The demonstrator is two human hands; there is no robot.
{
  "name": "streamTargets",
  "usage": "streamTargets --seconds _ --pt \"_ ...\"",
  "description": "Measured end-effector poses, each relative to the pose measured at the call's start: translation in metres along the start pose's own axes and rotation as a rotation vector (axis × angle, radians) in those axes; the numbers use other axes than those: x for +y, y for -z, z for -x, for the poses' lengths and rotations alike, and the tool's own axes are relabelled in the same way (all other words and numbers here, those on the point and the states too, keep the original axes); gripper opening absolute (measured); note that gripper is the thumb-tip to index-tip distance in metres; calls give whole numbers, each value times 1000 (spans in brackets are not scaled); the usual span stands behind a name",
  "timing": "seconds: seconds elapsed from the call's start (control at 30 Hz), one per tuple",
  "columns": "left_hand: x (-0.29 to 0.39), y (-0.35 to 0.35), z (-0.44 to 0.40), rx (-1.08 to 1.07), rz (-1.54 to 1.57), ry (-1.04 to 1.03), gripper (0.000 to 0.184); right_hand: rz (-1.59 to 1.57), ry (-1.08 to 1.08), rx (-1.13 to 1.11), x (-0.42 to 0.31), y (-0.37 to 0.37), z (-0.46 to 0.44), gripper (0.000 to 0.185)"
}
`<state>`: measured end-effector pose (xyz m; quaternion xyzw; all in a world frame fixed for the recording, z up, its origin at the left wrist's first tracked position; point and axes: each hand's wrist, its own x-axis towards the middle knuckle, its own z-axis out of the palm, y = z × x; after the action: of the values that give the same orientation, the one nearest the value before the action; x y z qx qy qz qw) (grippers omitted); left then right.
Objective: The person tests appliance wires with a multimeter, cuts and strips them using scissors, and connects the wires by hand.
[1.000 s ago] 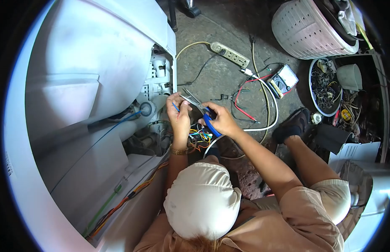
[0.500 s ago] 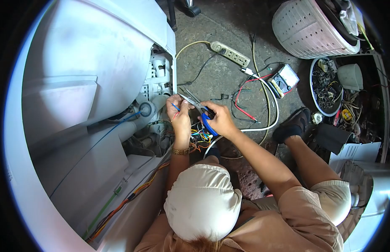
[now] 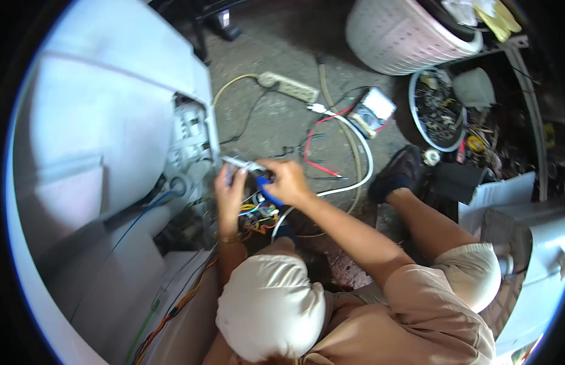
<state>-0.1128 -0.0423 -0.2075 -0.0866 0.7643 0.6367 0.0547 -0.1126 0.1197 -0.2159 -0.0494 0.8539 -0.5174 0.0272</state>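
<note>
My right hand (image 3: 284,181) grips blue-handled scissors (image 3: 269,190); their silver blades point left, toward the fingertips of my left hand. Blurred by motion, my left hand (image 3: 231,188) is pinched beside the blades, with a thin blue wire (image 3: 228,176) faintly showing between thumb and finger. Just below both hands hangs a bundle of colored wires (image 3: 258,213), yellow, orange and white. Left of my hands stands a large white appliance (image 3: 106,128) with an open end showing white plastic parts (image 3: 188,134). Whether the blades touch the wire I cannot tell.
On the floor lie a power strip (image 3: 288,87), a multimeter (image 3: 372,112) with a red lead (image 3: 307,149), and a white cable (image 3: 366,149). At the right stand a perforated white basket (image 3: 404,36) and a round tub (image 3: 414,115) of small metal parts.
The view has shifted, so the floor items and my hands appear farther left. The scissors' blades look closer together and lie flatter across my left fingertips. The red wire in my left hand no longer shows.
</note>
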Motion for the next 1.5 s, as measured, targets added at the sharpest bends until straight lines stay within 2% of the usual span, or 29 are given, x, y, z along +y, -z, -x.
streamTargets --seconds 0.07,0.1,0.17,0.3,0.6,0.7,0.8,0.83,0.93,1.0,1.07,1.13,1.17,1.2,1.27,1.33,1.37,1.4,1.47,1.5 --pt "5 -3 1 43 193 67 9 -36 -71 -39 -5 0 0 37" --pt "-5 2 -4 48 118 13 8 -38 -96 -42 -9 0 0 37" --pt "-9 -3 -6 122 57 -40 17 -48 -117 -42 -11 -1 -2 34" --pt "-9 -9 -5 238 115 -29 18 -88 -75 -30 -7 -6 -5 33" --pt "2 -13 -10 357 132 -28 32 -278 -166 -37 -16 -13 -10 41" --pt "-23 3 -12 299 60 5 6 -324 -203 -35 -17 -15 -8 44" --pt "-17 2 -12 311 113 14 6 -361 -230 -28 -16 -22 -6 46" --pt "-7 -7 -11 361 122 -10 30 -378 -249 -34 -16 -24 -6 47" --pt "-9 -7 -10 374 135 6 29 -413 -268 -26 -18 -26 -3 48" --pt "-6 -10 -10 391 135 32 21 -451 -244 14 -16 -32 0 50" --pt "6 -13 -6 422 124 90 14 -462 -244 98 -14 -43 3 44" --pt "-8 -15 -7 488 65 44 13 -800 -383 264 -14 -58 -1 40" --pt "-32 -23 -13 549 240 66 10 -947 -454 293 -32 -43 -14 35" --pt "-34 -20 -12 469 191 49 14 -800 -291 368 -32 -45 -27 32" --pt "-16 -17 -10 471 90 50 21 -444 -209 330 -23 -30 -47 41" --pt "-27 0 -15 368 110 57 21 -274 -389 209 6 -18 -62 47" --pt "-8 -5 -14 361 148 81 17 -49 -338 195 25 -18 -66 52" --pt "-23 -2 -18 303 33 12 14 43 -273 203 40 -24 -67 54" --pt "-18 -16 -15 276 4 -71 16 232 -141 211 55 -30 -71 58" --pt "-27 -18 -16 244 -68 -76 18 322 -150 127 62 -20 -66 59"
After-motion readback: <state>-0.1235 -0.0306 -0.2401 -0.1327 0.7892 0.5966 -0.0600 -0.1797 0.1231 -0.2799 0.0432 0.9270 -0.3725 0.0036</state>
